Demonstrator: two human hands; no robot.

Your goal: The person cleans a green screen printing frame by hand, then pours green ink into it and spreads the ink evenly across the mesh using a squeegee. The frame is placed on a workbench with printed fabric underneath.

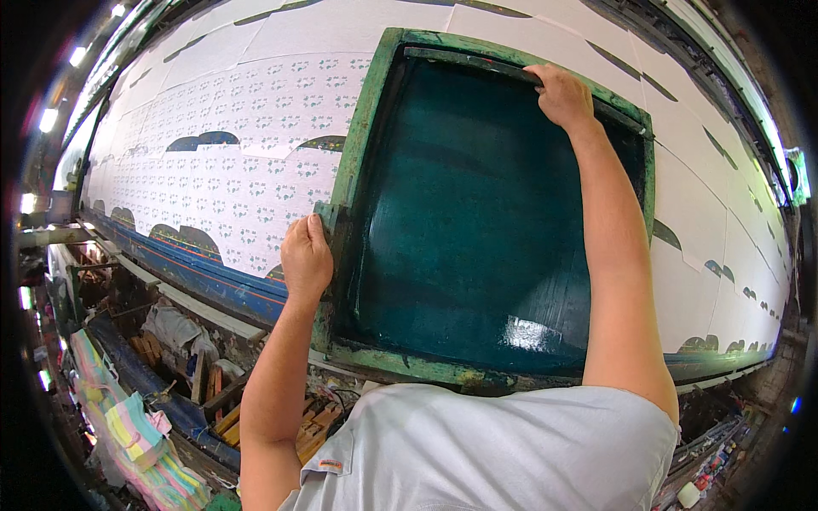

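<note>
A large printing screen with a worn green frame [362, 123] lies flat on the white sheets before me. Dark teal ink coats its mesh [477, 196], which shines near the close edge. My left hand [307, 260] is closed around the frame's left side, thumb up by a small wooden block [325, 213]. Stretched to the far end, my right hand [562, 95] grips a long dark squeegee [464, 61] that lies across the screen just inside the far rail. Part of the squeegee is hidden behind that hand.
White sheets [247, 192] left of the screen carry rows of small green prints; plain white sheets [703, 204] lie to the right. The table's blue edge [200, 260] runs along the near side. Below sit wood scraps [226, 383] and a striped cloth [136, 430].
</note>
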